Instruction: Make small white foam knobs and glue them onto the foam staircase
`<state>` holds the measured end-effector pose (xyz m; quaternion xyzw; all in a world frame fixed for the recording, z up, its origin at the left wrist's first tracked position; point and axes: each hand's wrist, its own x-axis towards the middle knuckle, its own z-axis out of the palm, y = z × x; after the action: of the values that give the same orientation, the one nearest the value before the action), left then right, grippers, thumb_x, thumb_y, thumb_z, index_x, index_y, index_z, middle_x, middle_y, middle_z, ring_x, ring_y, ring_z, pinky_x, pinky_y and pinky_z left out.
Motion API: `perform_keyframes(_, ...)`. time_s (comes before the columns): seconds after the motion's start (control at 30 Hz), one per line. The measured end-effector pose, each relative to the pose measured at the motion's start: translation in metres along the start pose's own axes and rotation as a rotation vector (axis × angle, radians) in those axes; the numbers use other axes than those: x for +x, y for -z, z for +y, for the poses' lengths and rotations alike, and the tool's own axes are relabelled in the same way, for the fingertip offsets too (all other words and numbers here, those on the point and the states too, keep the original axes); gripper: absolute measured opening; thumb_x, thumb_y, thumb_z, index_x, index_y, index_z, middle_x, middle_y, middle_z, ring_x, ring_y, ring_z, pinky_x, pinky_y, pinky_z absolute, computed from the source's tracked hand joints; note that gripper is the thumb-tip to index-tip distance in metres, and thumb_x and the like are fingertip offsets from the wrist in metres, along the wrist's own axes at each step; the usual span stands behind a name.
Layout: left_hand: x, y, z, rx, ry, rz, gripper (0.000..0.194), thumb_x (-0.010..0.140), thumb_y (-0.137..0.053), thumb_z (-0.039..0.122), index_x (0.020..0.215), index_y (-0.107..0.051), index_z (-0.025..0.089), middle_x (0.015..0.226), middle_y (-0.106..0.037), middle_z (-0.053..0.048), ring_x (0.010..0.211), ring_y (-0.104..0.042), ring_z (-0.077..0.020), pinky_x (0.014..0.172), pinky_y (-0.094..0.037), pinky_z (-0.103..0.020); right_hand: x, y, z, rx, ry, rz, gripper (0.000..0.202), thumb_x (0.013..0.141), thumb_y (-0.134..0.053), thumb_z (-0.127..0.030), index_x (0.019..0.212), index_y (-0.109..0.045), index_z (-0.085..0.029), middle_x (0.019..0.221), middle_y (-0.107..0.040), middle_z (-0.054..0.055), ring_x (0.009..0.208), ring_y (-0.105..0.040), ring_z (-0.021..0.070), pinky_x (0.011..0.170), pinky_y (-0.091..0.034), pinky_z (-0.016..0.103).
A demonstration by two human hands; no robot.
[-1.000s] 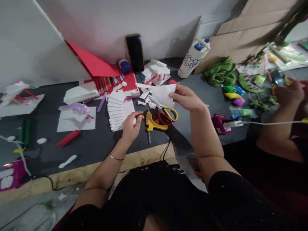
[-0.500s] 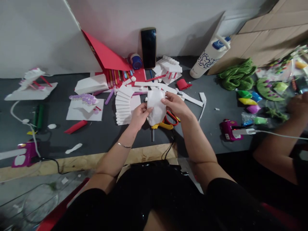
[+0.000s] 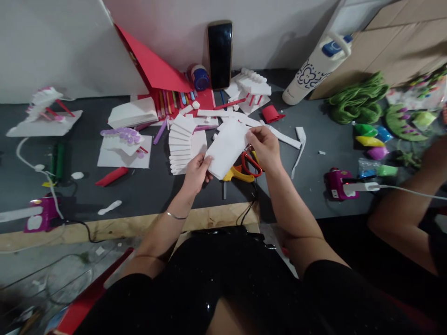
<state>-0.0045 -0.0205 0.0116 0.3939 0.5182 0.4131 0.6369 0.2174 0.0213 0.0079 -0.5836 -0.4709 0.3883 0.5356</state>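
Note:
A white rectangular sheet (image 3: 227, 148), perhaps paper or thin foam, is held up at a slant between both hands. My left hand (image 3: 197, 173) pinches its lower left corner. At the upper right edge, the thumb and fingers of my right hand (image 3: 264, 145) grip it. Below the sheet lie a yellow glue gun (image 3: 240, 174), nozzle toward me, and red-handled scissors (image 3: 252, 164). Just left of the sheet stands a stepped row of white folded strips (image 3: 180, 144) on a white base.
White strips (image 3: 279, 135) lie behind my hands. A phone (image 3: 220, 55) leans on the wall beside a blue-lidded jar (image 3: 200, 78). A white bottle (image 3: 312, 72) and green yarn (image 3: 358, 100) stand right. A co-worker's arm (image 3: 405, 204) rests far right. Small paper models (image 3: 124, 148) sit left.
The white sheet has turned from roughly upright to a diagonal slant and now shows more of its flat face. My right hand has shifted slightly right, my left hand slightly left and down.

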Motion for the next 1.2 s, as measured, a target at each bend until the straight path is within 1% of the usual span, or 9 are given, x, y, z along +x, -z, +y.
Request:
perform_keyframes(0.1, -0.008, 0.012, -0.002, 0.019, -0.04, 0.07, 0.055, 0.075, -0.077, 0.071, 0.08, -0.057, 0.021, 0.047, -0.051, 0.009, 0.034, -0.048, -0.0076, 0.03, -0.028, -0.018, -0.022, 0.012, 0.003, -0.26, 0.11, -0.016, 0.021, 0.091, -0.065, -0.044, 0.093, -0.067, -0.024, 0.082, -0.07, 0.002, 0.067, -0.062, 0.0152, 0.059, -0.049, 0.03)
perform_keyframes(0.23, -0.014, 0.025, -0.004, 0.011, -0.076, 0.101, 0.052, 0.075, -0.08, 0.068, 0.082, -0.062, 0.02, 0.052, -0.055, 0.007, 0.038, -0.05, -0.0079, 0.032, -0.033, -0.019, -0.057, 0.023, 0.007, -0.618, 0.376, -0.32, 0.016, 0.094, -0.062, -0.035, 0.096, -0.072, -0.022, 0.096, -0.075, 0.009, 0.09, -0.068, 0.0243, 0.083, -0.055, 0.041)
perform_keyframes(0.3, -0.016, 0.031, -0.006, -0.029, -0.098, 0.112, 0.047, 0.072, -0.085, 0.061, 0.083, -0.064, 0.019, 0.061, -0.061, 0.005, 0.043, -0.053, -0.0074, 0.035, -0.038, -0.019, -0.07, 0.025, 0.011, -0.752, 0.429, -0.452, 0.02, 0.093, -0.064, -0.031, 0.108, -0.073, -0.021, 0.109, -0.075, 0.013, 0.103, -0.067, 0.0298, 0.091, -0.055, 0.047)
perform_keyframes(0.37, -0.019, 0.035, -0.007, -0.079, -0.098, 0.121, 0.043, 0.069, -0.088, 0.053, 0.085, -0.066, 0.019, 0.069, -0.066, 0.003, 0.05, -0.058, -0.0083, 0.039, -0.044, -0.019, -0.079, 0.024, 0.014, -0.863, 0.424, -0.489, 0.031, 0.09, -0.066, -0.026, 0.12, -0.071, -0.021, 0.119, -0.074, 0.015, 0.108, -0.065, 0.033, 0.095, -0.055, 0.051)
perform_keyframes(0.5, -0.031, 0.04, -0.009, -0.101, -0.054, 0.142, 0.047, 0.068, -0.085, 0.04, 0.106, -0.068, 0.019, 0.086, -0.074, -0.001, 0.062, -0.068, -0.012, 0.044, -0.051, -0.019, -0.086, 0.016, 0.018, -0.998, 0.405, -0.433, 0.042, 0.087, -0.069, -0.023, 0.129, -0.068, -0.018, 0.124, -0.071, 0.016, 0.11, -0.063, 0.0338, 0.097, -0.056, 0.05)
perform_keyframes(0.67, -0.055, 0.042, -0.008, -0.048, 0.033, 0.1, 0.062, 0.07, -0.078, 0.033, 0.127, -0.058, 0.018, 0.086, -0.073, 0.0, 0.048, -0.066, -0.0122, 0.036, -0.042, -0.019, -0.088, 0.02, 0.022, -1.041, 0.373, -0.392, 0.041, 0.087, -0.068, -0.022, 0.127, -0.067, -0.016, 0.124, -0.069, 0.018, 0.115, -0.062, 0.0343, 0.097, -0.057, 0.048)
perform_keyframes(0.97, -0.078, 0.057, -0.007, 0.013, 0.269, -0.171, 0.043, 0.069, -0.078, 0.028, 0.104, -0.053, 0.021, 0.071, -0.066, 0.006, 0.039, -0.061, -0.0101, 0.035, -0.045, -0.018, -0.088, 0.05, 0.038, -1.003, 0.357, -0.306, 0.041, 0.089, -0.063, -0.026, 0.129, -0.063, -0.016, 0.121, -0.065, 0.019, 0.113, -0.062, 0.0356, 0.096, -0.059, 0.056)
perform_keyframes(1.1, -0.08, 0.059, -0.008, -0.031, 0.336, -0.189, 0.05, 0.062, -0.081, 0.024, 0.104, -0.054, 0.021, 0.074, -0.064, 0.007, 0.041, -0.058, -0.0091, 0.036, -0.049, -0.021, -0.081, 0.054, 0.038, -1.001, 0.333, -0.262, 0.044, 0.089, -0.063, -0.026, 0.132, -0.061, -0.018, 0.123, -0.064, 0.018, 0.115, -0.061, 0.0369, 0.097, -0.057, 0.06)
perform_keyframes(1.2, -0.08, 0.061, -0.006, 0.002, 0.377, -0.187, 0.042, 0.064, -0.079, 0.023, 0.098, -0.055, 0.02, 0.071, -0.063, 0.007, 0.043, -0.057, -0.0081, 0.038, -0.05, -0.02, -0.085, 0.054, 0.024, -0.998, 0.348, -0.232, 0.05, 0.087, -0.065, -0.026, 0.137, -0.058, -0.019, 0.132, -0.062, 0.018, 0.122, -0.058, 0.0392, 0.103, -0.053, 0.063)
